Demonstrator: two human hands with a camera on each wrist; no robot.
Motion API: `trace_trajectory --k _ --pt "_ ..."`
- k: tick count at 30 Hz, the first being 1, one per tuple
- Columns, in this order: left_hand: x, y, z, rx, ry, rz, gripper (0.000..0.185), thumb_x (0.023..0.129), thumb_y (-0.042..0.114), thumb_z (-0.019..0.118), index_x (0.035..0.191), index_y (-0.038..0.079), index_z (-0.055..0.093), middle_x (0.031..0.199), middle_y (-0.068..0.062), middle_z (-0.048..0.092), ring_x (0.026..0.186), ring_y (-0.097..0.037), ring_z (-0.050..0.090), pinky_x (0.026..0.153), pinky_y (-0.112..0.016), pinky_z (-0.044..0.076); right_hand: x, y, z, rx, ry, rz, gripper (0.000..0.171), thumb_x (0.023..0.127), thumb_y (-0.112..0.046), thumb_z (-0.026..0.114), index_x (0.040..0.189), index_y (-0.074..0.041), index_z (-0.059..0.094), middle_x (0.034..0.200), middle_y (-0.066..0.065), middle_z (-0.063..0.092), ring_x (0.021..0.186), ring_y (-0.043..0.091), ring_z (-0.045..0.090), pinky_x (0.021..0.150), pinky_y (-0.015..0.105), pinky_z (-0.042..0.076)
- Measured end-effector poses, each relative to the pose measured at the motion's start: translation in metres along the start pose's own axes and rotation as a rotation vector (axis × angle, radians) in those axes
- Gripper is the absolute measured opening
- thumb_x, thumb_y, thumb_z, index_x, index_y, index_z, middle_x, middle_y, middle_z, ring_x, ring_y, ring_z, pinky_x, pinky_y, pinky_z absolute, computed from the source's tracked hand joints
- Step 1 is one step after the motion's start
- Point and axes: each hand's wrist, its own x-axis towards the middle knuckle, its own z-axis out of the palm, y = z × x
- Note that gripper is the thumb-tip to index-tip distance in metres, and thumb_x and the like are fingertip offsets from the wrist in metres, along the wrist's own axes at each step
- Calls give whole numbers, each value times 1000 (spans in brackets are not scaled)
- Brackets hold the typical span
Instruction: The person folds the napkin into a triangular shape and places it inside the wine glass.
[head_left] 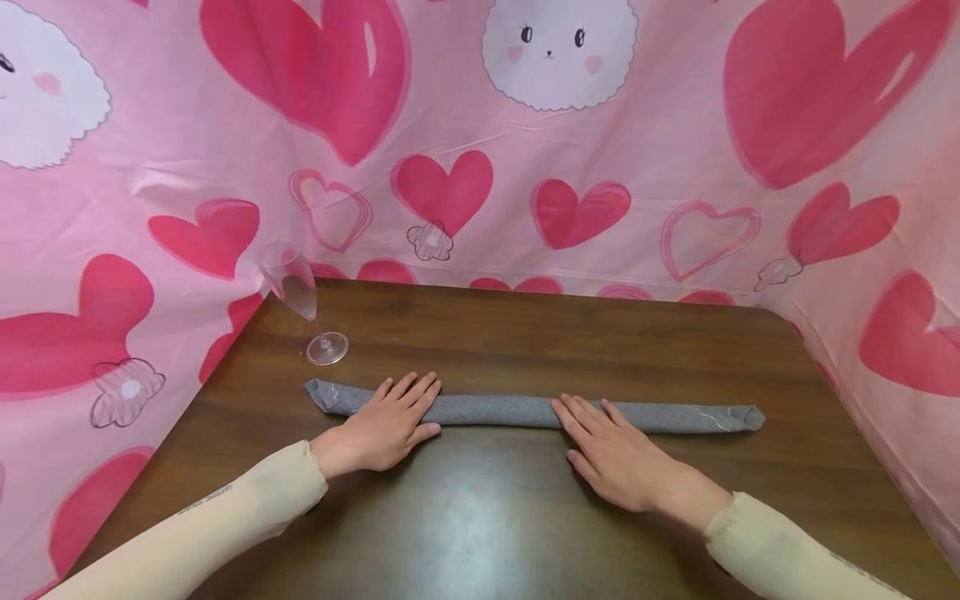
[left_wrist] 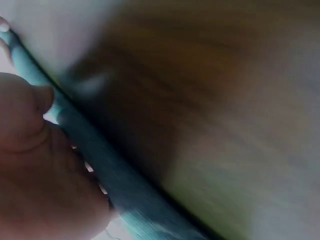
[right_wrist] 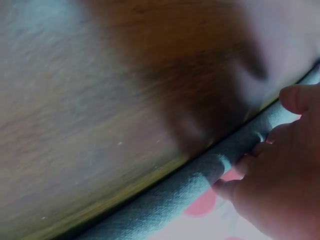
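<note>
A grey cloth (head_left: 495, 410), rolled into a long thin tube, lies left to right across the wooden table. My left hand (head_left: 390, 423) rests on its left part, fingers straight and pointing away from me. On the right part lies my right hand (head_left: 618, 454), also flat with fingers extended over the roll. In the left wrist view, the palm of the left hand (left_wrist: 45, 170) is beside the roll (left_wrist: 100, 145). The right wrist view has the right hand's fingers (right_wrist: 247, 162) touching the roll (right_wrist: 170, 200). Both ends of the cloth stick out past the hands.
A clear stemmed glass (head_left: 325, 343) stands upright at the table's back left, just behind the cloth's left end. Pink fabric (head_left: 517, 242) printed with hearts hangs around the back and sides of the brown table (head_left: 570, 333).
</note>
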Motion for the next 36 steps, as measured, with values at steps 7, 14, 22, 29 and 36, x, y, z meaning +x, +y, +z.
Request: trace_trajectory --k 7,14,22,29,36 --pt "-14 -31 12 25 36 -32 79 110 58 42 169 10 20 176 -7 11 160 -35 8 121 -66 9 -12 8 -2 16 -5 22 70 111 -33 53 167 -4 23 171 17 24 157 33 23 121 64 16" --pt "-23 -37 8 26 38 -43 81 109 61 41 169 11 19 176 -7 10 160 -34 8 121 -67 6 -32 19 0 -24 32 32 68 111 -32 54 166 -3 27 172 14 24 157 33 23 120 65 20" --pt "-31 -33 -3 13 12 -39 84 108 62 43 168 6 23 175 -14 14 159 -41 9 118 -73 5 -48 30 -2 -5 54 79 68 111 -36 53 165 -3 29 171 16 24 156 36 26 118 65 23" --pt "-22 -20 -19 116 -43 -81 82 108 61 42 162 0 35 170 -20 27 157 -43 18 118 -72 5 -54 35 -1 4 66 100 69 111 -37 53 164 0 30 170 19 25 155 39 28 117 66 25" --pt "7 10 -42 72 -27 -108 76 105 62 53 148 0 57 152 -20 54 146 -42 42 116 -71 22 -55 35 -1 9 70 100 69 110 -36 55 164 1 30 170 20 26 154 39 28 117 67 24"
